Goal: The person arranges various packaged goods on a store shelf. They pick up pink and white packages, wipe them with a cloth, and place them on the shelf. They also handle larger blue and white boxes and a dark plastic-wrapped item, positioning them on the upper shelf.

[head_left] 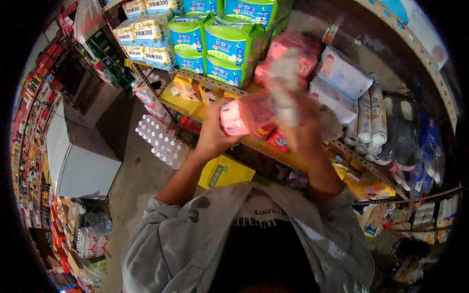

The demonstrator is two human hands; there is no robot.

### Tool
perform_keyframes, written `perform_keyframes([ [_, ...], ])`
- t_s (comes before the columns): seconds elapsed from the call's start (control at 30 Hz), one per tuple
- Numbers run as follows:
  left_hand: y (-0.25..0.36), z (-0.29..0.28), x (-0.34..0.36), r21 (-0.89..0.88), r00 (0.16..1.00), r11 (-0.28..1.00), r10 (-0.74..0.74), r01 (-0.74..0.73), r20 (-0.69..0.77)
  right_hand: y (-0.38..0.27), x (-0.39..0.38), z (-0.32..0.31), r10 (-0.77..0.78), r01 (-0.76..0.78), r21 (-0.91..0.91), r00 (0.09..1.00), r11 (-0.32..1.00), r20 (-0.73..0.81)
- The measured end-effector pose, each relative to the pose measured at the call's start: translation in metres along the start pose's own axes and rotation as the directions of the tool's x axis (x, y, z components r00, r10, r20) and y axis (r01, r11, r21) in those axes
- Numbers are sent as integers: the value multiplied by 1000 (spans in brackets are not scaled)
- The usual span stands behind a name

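My left hand (215, 128) is wrapped round the near end of a pink plastic-wrapped package (235, 117), held up in front of the shelf. My right hand (304, 115), smeared by motion, is at the far end of that package. It holds a greyish-white cloth (285, 73), also blurred, which hides part of the package. Behind the cloth, more pink packages (305, 46) are stacked on the shelf. To their left stand green-and-blue packs of sanitary pads (227, 46).
White tissue packs (342, 73) and wrapped rolls (373, 117) lie to the right. Yellow boxes (187, 88) sit on the lower shelf, near its perforated metal edge (210, 80). Shrink-wrapped bottles (161, 139) and a white chest-like cabinet (83, 156) stand on the left.
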State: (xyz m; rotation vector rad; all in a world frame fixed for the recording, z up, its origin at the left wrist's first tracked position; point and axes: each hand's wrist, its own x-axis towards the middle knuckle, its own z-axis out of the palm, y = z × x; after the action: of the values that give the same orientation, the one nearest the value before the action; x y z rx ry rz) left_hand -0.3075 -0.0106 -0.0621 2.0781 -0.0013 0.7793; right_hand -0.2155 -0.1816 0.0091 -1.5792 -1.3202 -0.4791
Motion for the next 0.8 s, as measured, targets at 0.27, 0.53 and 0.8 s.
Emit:
perform_keyframes([
  [0.27, 8, -12, -5, 54, 984, 983, 178, -178, 10, 51, -35, 47, 369, -367, -33, 927, 929, 66],
  [0.53, -10, -10, -13, -357, 998, 933, -14, 35, 62, 92, -55, 49, 601, -620, 270, 784, 737, 159],
  [0.8, -11, -11, -7, -794, 980, 575, -129, 198, 151, 122, -62, 25, 736, -753, 654, 483, 72, 474],
])
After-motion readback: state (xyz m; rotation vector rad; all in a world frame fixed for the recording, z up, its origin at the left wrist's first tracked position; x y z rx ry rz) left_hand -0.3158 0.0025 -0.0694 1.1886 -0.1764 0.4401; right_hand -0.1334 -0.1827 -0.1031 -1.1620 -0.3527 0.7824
